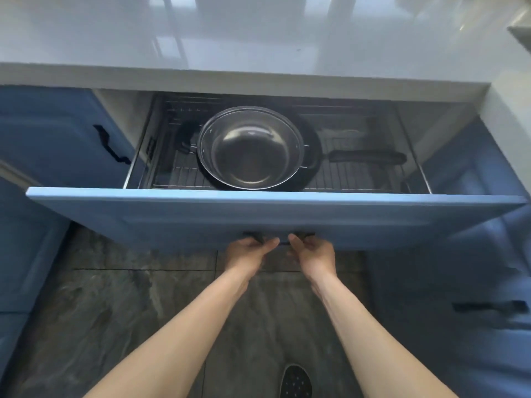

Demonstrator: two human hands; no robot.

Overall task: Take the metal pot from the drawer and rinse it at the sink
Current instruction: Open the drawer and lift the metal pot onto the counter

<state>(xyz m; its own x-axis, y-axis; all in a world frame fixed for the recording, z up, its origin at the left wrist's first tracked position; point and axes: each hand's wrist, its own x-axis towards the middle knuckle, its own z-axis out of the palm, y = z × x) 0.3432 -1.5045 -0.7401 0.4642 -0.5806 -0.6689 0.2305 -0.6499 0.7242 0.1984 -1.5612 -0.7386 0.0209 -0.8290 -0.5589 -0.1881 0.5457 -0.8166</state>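
A shiny metal pot [250,147] sits inside a black frying pan [311,156] on the wire rack of a pulled-out blue drawer [172,216]. The pan's black handle [367,157] points right. Both my hands grip the dark drawer handle [283,238] at the lower edge of the drawer front: my left hand [247,252] on its left part, my right hand [313,252] on its right part. The pot lies well above and beyond both hands, untouched.
A glossy white countertop [258,38] overhangs the drawer's back. Blue cabinet doors with dark handles stand at left [57,133] and lower right [488,307]. A dark shoe [296,382] rests on the grey marbled floor [129,297]. A pale cloth [342,133] lies in the drawer's right rear.
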